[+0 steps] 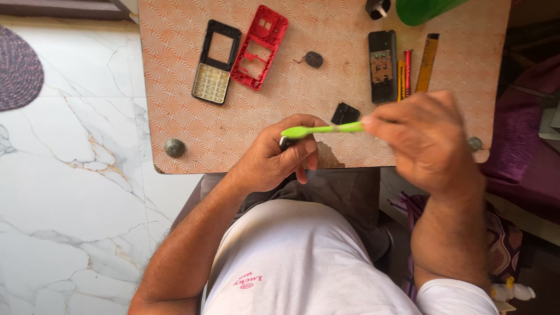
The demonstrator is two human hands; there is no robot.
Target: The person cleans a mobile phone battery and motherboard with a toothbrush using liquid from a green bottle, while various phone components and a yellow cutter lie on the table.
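Note:
My right hand (426, 137) grips a green toothbrush (321, 129) by its handle, the head pointing left. The brush head rests over a small dark phone part (286, 142) that my left hand (274, 157) holds closed at the near edge of the orange patterned board (326, 87). Most of that part is hidden by my fingers. On the board lie a black keypad frame (214, 61), a red phone housing (259, 46), a small dark round piece (314, 59), a black phone body with exposed circuit board (382, 67) and a small black piece (345, 113).
Beside the phone body lie a red screwdriver (408, 71) and a yellow tool (427, 62). A green object (423, 10) sits at the far edge. White marble floor (70, 192) is on the left, purple cloth (525, 146) on the right.

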